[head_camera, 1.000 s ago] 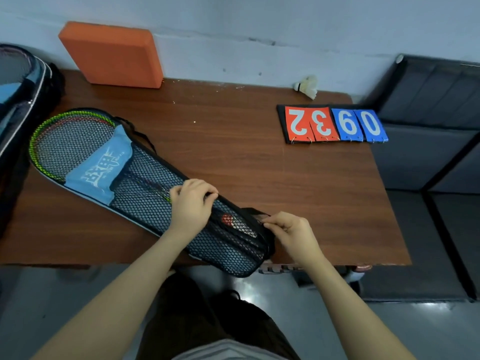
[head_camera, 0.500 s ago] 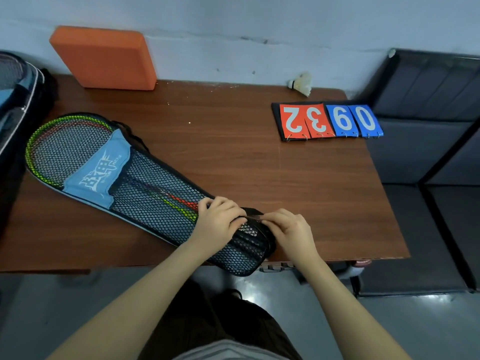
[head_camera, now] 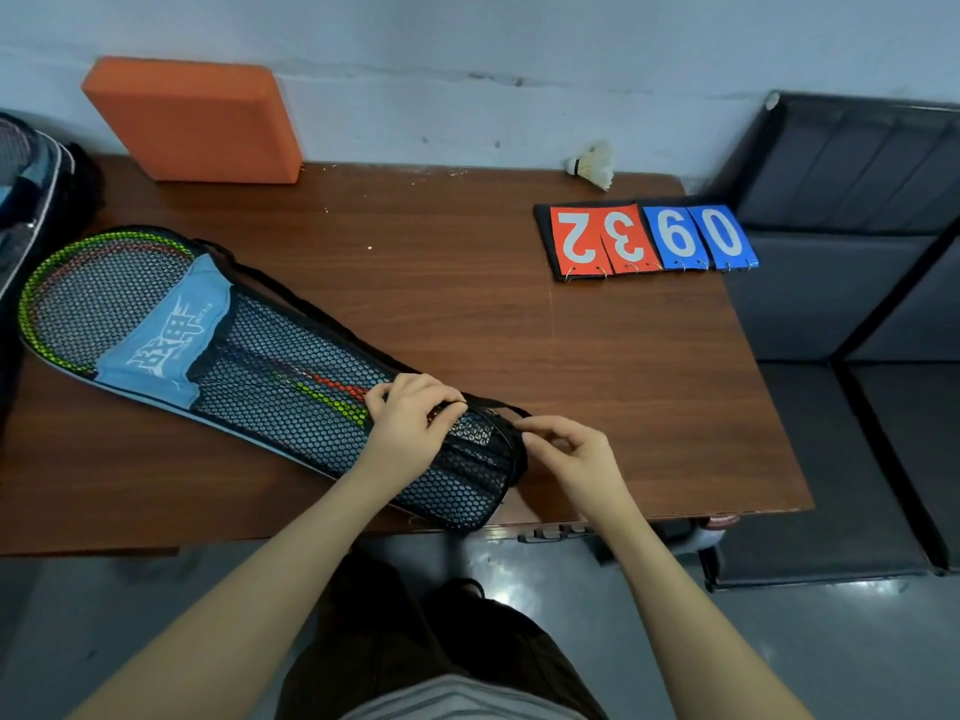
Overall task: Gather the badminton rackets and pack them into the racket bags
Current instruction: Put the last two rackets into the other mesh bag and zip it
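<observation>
A black mesh racket bag [head_camera: 260, 371] with a light blue patch lies slantwise on the wooden table [head_camera: 467, 304]. Two rackets show through the mesh, a green-framed head [head_camera: 57, 283] at the far left and red and green shafts [head_camera: 332, 392] toward me. My left hand [head_camera: 410, 428] grips the bag's upper edge near its narrow end, fingers curled over the seam. My right hand [head_camera: 566, 449] pinches the bag's end by the black strap [head_camera: 498, 407]. The racket handles lie under the mesh between my hands.
A second dark racket bag [head_camera: 31, 200] stands at the far left edge. An orange foam block [head_camera: 197, 116] leans on the wall. A shuttlecock [head_camera: 592, 166] and a flip scoreboard [head_camera: 649, 239] sit at the back right. Dark padded seats [head_camera: 857, 200] stand right of the table.
My left hand has slid along the bag toward its narrow end, closer to my right hand. The right hand has stayed at the bag's end.
</observation>
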{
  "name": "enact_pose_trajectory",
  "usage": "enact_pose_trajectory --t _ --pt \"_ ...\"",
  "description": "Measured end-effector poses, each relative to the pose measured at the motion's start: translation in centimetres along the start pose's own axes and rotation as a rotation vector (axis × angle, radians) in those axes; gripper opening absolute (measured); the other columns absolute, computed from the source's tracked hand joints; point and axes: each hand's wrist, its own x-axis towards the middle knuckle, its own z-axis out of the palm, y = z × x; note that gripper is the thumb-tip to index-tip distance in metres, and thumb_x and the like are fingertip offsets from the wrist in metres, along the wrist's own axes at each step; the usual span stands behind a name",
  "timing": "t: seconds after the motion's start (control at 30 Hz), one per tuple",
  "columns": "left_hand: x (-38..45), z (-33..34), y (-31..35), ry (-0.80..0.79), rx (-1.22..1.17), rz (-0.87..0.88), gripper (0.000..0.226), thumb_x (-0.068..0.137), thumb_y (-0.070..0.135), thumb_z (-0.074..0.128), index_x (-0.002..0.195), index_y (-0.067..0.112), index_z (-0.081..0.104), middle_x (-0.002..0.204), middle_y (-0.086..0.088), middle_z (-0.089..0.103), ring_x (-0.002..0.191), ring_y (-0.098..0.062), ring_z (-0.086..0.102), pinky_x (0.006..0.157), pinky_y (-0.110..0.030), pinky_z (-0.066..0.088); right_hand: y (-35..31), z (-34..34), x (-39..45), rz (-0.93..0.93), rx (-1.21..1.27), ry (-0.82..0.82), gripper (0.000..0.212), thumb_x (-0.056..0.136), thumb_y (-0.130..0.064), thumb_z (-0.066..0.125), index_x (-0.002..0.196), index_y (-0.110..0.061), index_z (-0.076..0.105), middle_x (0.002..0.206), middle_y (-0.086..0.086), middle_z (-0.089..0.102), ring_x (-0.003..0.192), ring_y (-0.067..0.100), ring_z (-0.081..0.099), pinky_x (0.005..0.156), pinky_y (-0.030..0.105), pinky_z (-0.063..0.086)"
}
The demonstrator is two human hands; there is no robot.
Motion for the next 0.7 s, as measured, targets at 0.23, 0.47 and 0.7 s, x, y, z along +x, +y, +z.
enact_pose_trajectory --t 0.23,0.47,0.7 --pt "-0.1 0.5 0.2 0.04 0.086 -0.023 0.011 0.089 0.027 0.059 0.089 0.022 0.069 0.09 0.013 0.06 0.1 -0.012 0.048 0.082 -0.023 0.01 0.4 0.6 -0.1 0.07 0.048 0.058 0.011 0.075 -0.024 0.074 0.085 -0.024 0.071 0.074 -0.003 0.069 0.076 0.007 0.062 0.091 0.038 0.046" --pt "-0.3 0.4 0.5 0.085 0.161 0.009 0.018 0.088 0.032 0.054 0.087 0.023 0.07 0.09 0.014 0.063 0.104 -0.019 0.046 0.076 -0.025 0.009 1.6 -0.5 -0.1 0.161 -0.032 0.284 0.018 0.084 -0.004 0.06 0.08 -0.018 0.071 0.074 -0.001 0.07 0.069 0.014 0.063 0.068 0.032 0.051" --pt "-0.5 -0.5 0.9 0.089 0.086 -0.007 0.012 0.088 0.029 0.059 0.091 0.024 0.069 0.09 0.02 0.057 0.105 -0.008 0.036 0.078 -0.024 0.009 1.3 -0.7 -0.1 0.057 -0.081 0.186 0.029 0.079 -0.034 0.057 0.096 -0.058 0.062 0.093 -0.02 0.052 0.096 0.005 0.054 0.104 0.052 0.032"
